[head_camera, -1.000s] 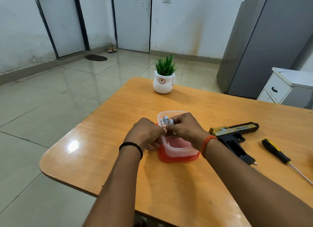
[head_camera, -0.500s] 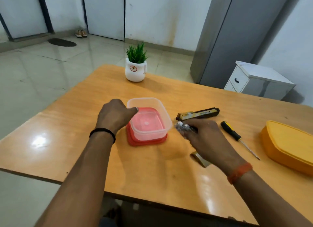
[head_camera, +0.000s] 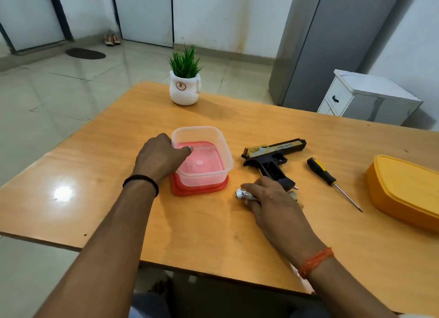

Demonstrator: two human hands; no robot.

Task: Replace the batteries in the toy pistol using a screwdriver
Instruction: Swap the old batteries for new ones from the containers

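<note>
The black and gold toy pistol lies on its side on the wooden table, its grip open toward me. A black and yellow screwdriver lies just right of it. My right hand rests low on the table below the pistol's grip and holds white batteries, whose ends stick out to the left. My left hand grips the left rim of a clear plastic container that sits on its red lid. A small grey part lies partly hidden under my right hand.
An orange lidded box sits at the table's right edge. A white pot with a green plant stands at the far side. A grey fridge and a white cabinet stand beyond the table.
My right hand has carried the batteries out of the clear container and down to the table in front of the pistol's grip. My left hand stays on the container's rim.
</note>
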